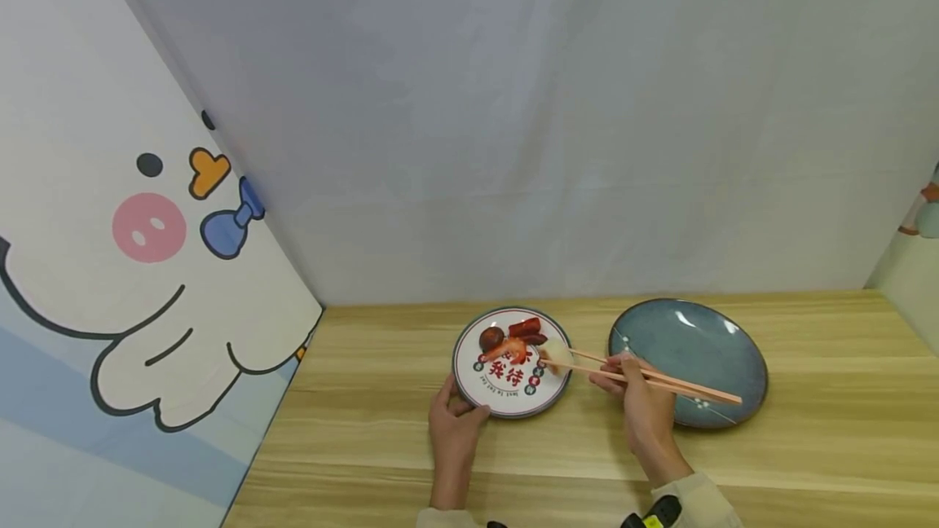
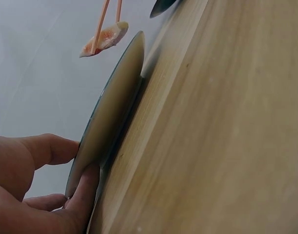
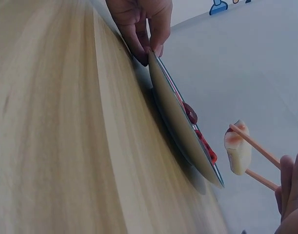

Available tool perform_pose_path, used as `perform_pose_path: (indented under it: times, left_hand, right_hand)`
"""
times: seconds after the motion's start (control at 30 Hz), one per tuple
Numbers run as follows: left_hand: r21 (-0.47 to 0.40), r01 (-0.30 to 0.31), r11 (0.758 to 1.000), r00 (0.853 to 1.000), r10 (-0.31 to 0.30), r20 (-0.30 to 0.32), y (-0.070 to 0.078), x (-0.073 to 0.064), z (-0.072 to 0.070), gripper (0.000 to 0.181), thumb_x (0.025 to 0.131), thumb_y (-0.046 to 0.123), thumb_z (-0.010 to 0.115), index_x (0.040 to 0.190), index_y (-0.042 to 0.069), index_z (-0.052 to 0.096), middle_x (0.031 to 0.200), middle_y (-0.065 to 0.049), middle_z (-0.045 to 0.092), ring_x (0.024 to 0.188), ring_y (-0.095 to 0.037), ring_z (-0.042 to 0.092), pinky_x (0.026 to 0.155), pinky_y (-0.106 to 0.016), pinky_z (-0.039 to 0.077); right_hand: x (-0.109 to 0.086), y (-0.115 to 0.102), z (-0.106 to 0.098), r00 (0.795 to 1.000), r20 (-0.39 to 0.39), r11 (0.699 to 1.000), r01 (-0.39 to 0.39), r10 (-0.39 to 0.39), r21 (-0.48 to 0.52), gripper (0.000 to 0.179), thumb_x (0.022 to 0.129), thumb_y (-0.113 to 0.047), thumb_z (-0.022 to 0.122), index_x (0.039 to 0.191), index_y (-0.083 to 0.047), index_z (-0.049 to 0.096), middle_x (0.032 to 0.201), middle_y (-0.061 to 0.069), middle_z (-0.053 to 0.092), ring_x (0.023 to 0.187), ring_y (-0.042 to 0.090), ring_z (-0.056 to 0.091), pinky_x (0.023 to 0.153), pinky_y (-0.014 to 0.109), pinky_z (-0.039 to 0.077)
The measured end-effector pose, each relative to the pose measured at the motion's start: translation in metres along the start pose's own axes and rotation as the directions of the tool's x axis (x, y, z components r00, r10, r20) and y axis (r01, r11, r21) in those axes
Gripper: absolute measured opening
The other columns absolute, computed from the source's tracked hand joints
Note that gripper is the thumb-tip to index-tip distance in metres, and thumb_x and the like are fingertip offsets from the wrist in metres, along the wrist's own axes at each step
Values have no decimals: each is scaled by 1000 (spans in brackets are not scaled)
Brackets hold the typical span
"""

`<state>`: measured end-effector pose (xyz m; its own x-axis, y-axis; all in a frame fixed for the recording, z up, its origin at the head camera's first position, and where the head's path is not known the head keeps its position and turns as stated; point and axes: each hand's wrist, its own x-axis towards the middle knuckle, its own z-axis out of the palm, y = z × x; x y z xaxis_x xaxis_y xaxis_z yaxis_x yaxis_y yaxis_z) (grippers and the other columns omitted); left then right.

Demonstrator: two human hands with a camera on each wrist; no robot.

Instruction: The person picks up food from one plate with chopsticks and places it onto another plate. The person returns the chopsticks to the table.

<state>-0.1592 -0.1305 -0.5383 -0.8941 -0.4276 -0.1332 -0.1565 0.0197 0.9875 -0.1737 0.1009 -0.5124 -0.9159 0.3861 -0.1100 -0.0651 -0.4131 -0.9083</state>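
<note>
My left hand [image 1: 455, 426] grips the near-left rim of a small white plate [image 1: 477, 392] with red Chinese characters; in the left wrist view a finger reaches under the plate's pale underside [image 2: 112, 107]. My right hand [image 1: 649, 414] holds a pair of light wooden chopsticks [image 1: 693, 388]. Pinched between their tips is a whitish food piece with a reddish patch [image 3: 238, 153], raised above the plate's right side. On the plate lie a round dark-brown piece [image 1: 491, 338], an orange shrimp-like piece [image 1: 506, 349] and red pieces [image 1: 524, 327].
A larger blue-grey plate [image 1: 682, 336] with a small flower pattern sits to the right, partly behind my right hand and the chopsticks. The wooden table [image 1: 352, 414] meets a pale grey cloth wall [image 1: 513, 145] at the back. A cartoon-printed panel [image 1: 169, 308] stands at left.
</note>
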Motion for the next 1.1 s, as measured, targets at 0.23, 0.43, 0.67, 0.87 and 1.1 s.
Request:
perform_pose_path:
  times: [0.23,0.43,0.67,0.87,1.1]
  left_hand:
    - [7,10,1000,1000,-10,-4,-1,1,1,84,77,-17,75,154,-11,44,130,-24,52,97,-26,62,67,-20,54]
    - [6,-3,1000,1000,3,-8,-3,2,1,84,75,-18,75,153,-12,44,129,-25,53,96,-26,63,65,-20,53]
    - [3,-14,1000,1000,14,-13,-5,3,3,84,74,-19,74,153,-12,44,128,-25,53,94,-26,64,65,-20,53]
    - [5,-24,1000,1000,24,-9,-4,2,2,83,75,-20,74,152,-13,44,127,-25,53,95,-27,63,65,-20,53]
    - [19,-17,1000,1000,17,-8,-2,1,1,84,75,-19,74,153,-13,43,127,-25,53,96,-27,64,65,-20,53]
  right_hand:
    - [2,-2,-6,1000,-7,1000,-19,19,14,28,109,-5,51,97,5,75,81,3,75,68,10,77,75,25,63]
    - [5,-6,-9,999,-32,999,-16,18,48,30,109,-3,50,93,1,75,80,5,76,70,12,77,75,24,63]
    - [9,-10,-15,998,-54,997,-3,7,73,32,110,-4,49,91,1,75,81,4,74,75,13,78,75,24,63]
    - [12,-13,-20,996,-90,991,9,3,134,35,108,-1,50,84,-6,75,82,4,74,76,14,78,74,25,63]
    - [15,-16,-27,993,-111,985,49,-31,165,35,107,0,51,84,-4,76,80,5,74,73,15,78,72,27,63]
